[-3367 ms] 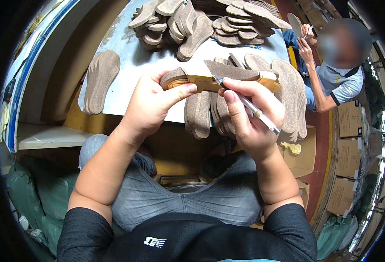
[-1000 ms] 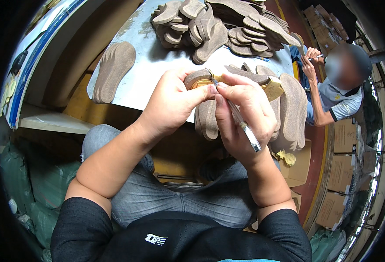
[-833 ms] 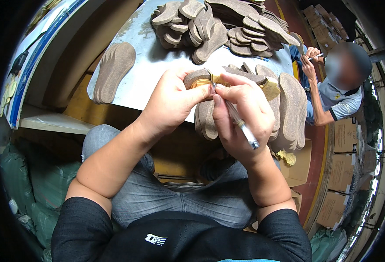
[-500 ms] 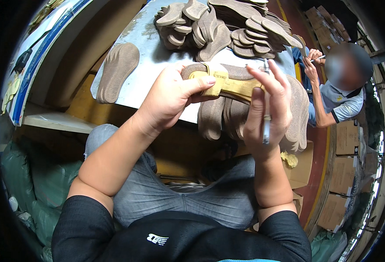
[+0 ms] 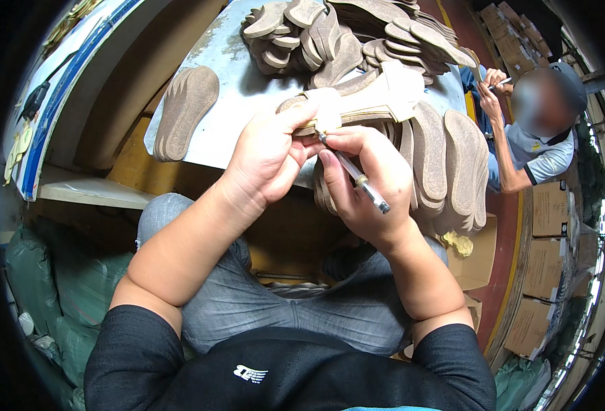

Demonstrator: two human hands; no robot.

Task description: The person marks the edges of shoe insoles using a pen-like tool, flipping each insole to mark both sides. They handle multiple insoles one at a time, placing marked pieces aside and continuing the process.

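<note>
My left hand (image 5: 264, 156) grips the near end of a brown, speckled shoe footbed (image 5: 358, 83), thumb on top and fingers curled beneath. A pale yellow template (image 5: 365, 104) with broad tabs lies over that footbed, its far part washed out by glare. Between the thumb and fingers of my right hand (image 5: 379, 183) is a clear-barrelled pen (image 5: 352, 168). The pen's tip meets the template's near edge, close to my left fingertips. Whether it leaves a mark is too small to tell.
Piled footbeds (image 5: 333, 48) cover the back of the white table (image 5: 234, 109). A neat stack (image 5: 186, 113) stands at left, and more stacks (image 5: 461, 168) line the front right edge. Cardboard boxes (image 5: 546, 267) stand at right, near a co-worker (image 5: 546, 161) holding a footbed and pen.
My right hand has come left and turned, bringing the pen down to the template's edge. The footbed and template have tilted, their right end rising. My left hand keeps its hold.
</note>
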